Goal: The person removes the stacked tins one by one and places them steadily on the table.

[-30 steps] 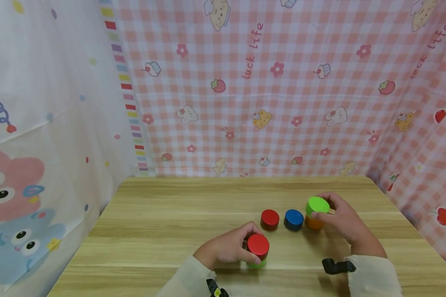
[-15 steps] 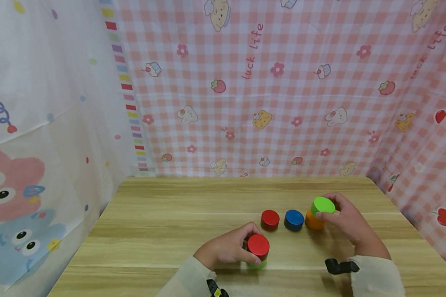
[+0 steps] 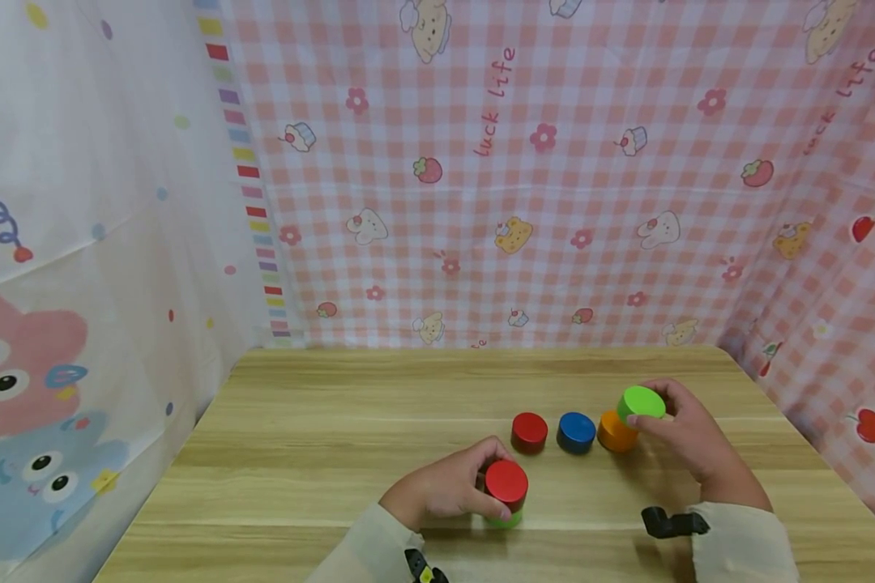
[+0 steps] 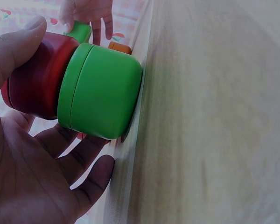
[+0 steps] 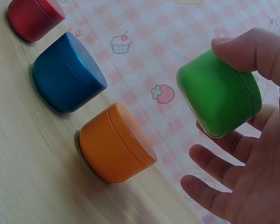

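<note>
With thumb and fingers, my left hand (image 3: 441, 486) grips a small round red tin (image 3: 506, 481). This tin stands on a green tin (image 4: 102, 91) of the same shape, which is on the table. My right hand (image 3: 689, 437) pinches another green tin (image 5: 217, 93) by its sides, off the table and to the upper right of an orange tin (image 5: 115, 143). In the right wrist view a gap separates the green tin from the orange one, and the lower fingers are spread away from it.
Left of the orange tin, a blue tin (image 3: 576, 433) and a second red tin (image 3: 529, 433) stand in a row on the wooden table (image 3: 321, 429). A pink checked cloth (image 3: 437, 202) hangs behind, and a white patterned cloth (image 3: 131, 162) hangs at the left.
My right hand has moved a little to the right with the green tin, from over the orange tin, and more of the orange lid shows. The left hand has stayed in place.
</note>
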`<control>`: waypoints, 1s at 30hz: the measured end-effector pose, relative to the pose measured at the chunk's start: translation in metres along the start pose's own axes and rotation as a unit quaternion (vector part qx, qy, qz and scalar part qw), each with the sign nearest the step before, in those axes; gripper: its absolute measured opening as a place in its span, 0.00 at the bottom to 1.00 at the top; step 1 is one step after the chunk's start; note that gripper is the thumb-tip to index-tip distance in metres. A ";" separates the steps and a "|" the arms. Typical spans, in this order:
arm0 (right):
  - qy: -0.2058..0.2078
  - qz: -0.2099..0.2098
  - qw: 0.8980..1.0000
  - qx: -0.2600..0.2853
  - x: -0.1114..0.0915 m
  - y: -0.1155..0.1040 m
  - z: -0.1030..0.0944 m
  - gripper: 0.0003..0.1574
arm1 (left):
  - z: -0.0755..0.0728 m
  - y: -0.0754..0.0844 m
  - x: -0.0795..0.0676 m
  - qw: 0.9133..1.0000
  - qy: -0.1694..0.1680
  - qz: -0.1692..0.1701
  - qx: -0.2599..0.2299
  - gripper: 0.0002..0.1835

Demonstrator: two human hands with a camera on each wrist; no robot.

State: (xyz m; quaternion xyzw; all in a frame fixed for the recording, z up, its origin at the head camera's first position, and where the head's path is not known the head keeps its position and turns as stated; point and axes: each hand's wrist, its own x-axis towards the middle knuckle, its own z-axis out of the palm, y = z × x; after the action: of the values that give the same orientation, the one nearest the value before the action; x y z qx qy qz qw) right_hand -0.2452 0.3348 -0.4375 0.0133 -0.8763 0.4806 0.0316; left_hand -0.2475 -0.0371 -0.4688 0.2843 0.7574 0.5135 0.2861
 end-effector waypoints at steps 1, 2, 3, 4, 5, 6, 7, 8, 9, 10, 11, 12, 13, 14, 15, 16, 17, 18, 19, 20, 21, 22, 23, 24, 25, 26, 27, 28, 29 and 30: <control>0.001 -0.001 1.000 -0.001 0.000 0.001 0.000 0.38 | 0.000 0.000 0.000 1.000 -0.001 -0.001 0.000 0.27; 0.004 -0.003 1.000 -0.002 0.000 0.003 -0.001 0.38 | 0.000 0.000 0.000 1.000 -0.002 -0.003 -0.001 0.27; 0.006 -0.003 1.000 -0.003 0.000 0.004 -0.001 0.38 | 0.000 0.000 0.000 1.000 -0.003 -0.003 -0.001 0.27; 0.008 -0.004 1.000 -0.003 0.000 0.005 -0.002 0.38 | 0.000 0.000 0.000 1.000 -0.003 -0.004 -0.002 0.27; 0.011 -0.005 1.000 -0.002 -0.001 0.006 -0.002 0.37 | 0.000 0.000 0.000 1.000 -0.004 -0.006 -0.003 0.27; 0.013 -0.005 1.000 -0.001 -0.001 0.007 -0.003 0.37 | 0.000 0.000 0.000 1.000 -0.004 -0.006 -0.004 0.27; 0.015 -0.005 1.000 -0.001 -0.001 0.008 -0.003 0.37 | 0.000 0.000 0.000 1.000 -0.004 -0.005 -0.002 0.27; 0.017 -0.004 1.000 0.000 -0.001 0.009 -0.004 0.37 | 0.000 -0.001 0.001 1.000 -0.004 -0.005 -0.003 0.27; 0.018 -0.003 1.000 0.001 -0.001 0.009 -0.004 0.37 | 0.000 -0.001 0.001 1.000 -0.004 -0.003 -0.003 0.27; 0.019 -0.002 1.000 0.002 -0.001 0.010 -0.005 0.37 | 0.000 -0.001 0.001 1.000 -0.004 -0.004 -0.005 0.27; 0.019 0.000 1.000 0.003 -0.001 0.011 -0.005 0.37 | 0.000 -0.001 0.001 1.000 -0.005 -0.002 -0.007 0.27; 0.019 0.002 1.000 0.004 -0.001 0.011 -0.006 0.37 | 0.000 -0.001 0.001 1.000 -0.006 -0.001 -0.010 0.27; 0.019 0.003 1.000 0.004 -0.001 0.012 -0.006 0.37 | 0.000 -0.001 0.001 1.000 -0.006 0.001 -0.013 0.27; 0.019 0.004 1.000 0.005 -0.001 0.013 -0.007 0.37 | 0.000 -0.001 0.001 1.000 -0.007 0.001 -0.016 0.27; 0.019 0.006 1.000 0.005 0.000 0.013 -0.007 0.37 | 0.000 -0.001 0.001 1.000 -0.006 0.001 -0.016 0.27; 0.020 0.006 1.000 0.005 0.000 0.014 -0.007 0.37 | 0.001 -0.001 0.001 1.000 -0.007 0.001 -0.019 0.27; 0.020 0.006 1.000 0.005 0.000 0.015 -0.008 0.37 | 0.001 -0.001 0.001 1.000 -0.006 0.001 -0.019 0.27; 0.020 0.006 1.000 0.006 0.000 0.016 -0.008 0.37 | 0.001 -0.001 0.001 1.000 -0.005 0.001 -0.018 0.27; 0.020 0.007 1.000 0.006 0.000 0.016 -0.008 0.37 | 0.001 -0.001 0.001 1.000 -0.005 0.002 -0.017 0.27; 0.021 0.007 1.000 0.006 0.000 0.016 -0.009 0.37 | 0.001 -0.001 0.001 1.000 -0.004 0.002 -0.015 0.27; 0.021 0.008 1.000 0.005 0.000 0.017 -0.009 0.37 | 0.001 -0.001 0.001 1.000 -0.004 0.002 -0.014 0.27; 0.021 0.009 1.000 0.005 0.000 0.017 -0.009 0.37 | 0.001 -0.001 0.001 1.000 -0.004 0.001 -0.012 0.26; 0.021 0.009 1.000 0.005 0.000 0.017 -0.009 0.37 | 0.000 -0.001 0.001 1.000 -0.003 0.001 -0.010 0.26; 0.021 0.009 1.000 0.005 0.000 0.018 -0.010 0.37 | 0.000 -0.001 0.000 1.000 -0.003 0.000 -0.009 0.26; 0.021 0.009 1.000 0.005 0.000 0.018 -0.010 0.37 | 0.000 -0.001 0.000 1.000 -0.002 0.000 -0.008 0.26; 0.022 0.009 1.000 0.006 0.000 0.018 -0.010 0.37 | 0.000 -0.001 0.000 1.000 -0.002 -0.001 -0.008 0.26; 0.021 0.009 1.000 0.006 0.000 0.019 -0.010 0.37 | 0.000 -0.001 0.001 1.000 -0.002 -0.002 -0.008 0.26; 0.022 0.008 1.000 0.006 0.000 0.019 -0.010 0.37 | 0.000 -0.001 0.001 1.000 -0.001 -0.002 -0.008 0.26; 0.021 0.007 1.000 0.007 0.000 0.019 -0.010 0.37 | 0.000 -0.001 0.001 1.000 -0.002 -0.001 -0.009 0.26; 0.021 0.008 1.000 0.009 0.000 0.020 -0.010 0.37 | 0.000 -0.001 0.001 1.000 -0.002 0.000 -0.010 0.26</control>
State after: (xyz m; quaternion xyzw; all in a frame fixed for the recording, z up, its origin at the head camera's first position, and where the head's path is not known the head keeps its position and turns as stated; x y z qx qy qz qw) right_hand -0.2455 0.3539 -0.4485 -0.0034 -0.8712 0.4887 0.0461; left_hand -0.2479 -0.0368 -0.4702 0.2821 0.7515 0.5208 0.2906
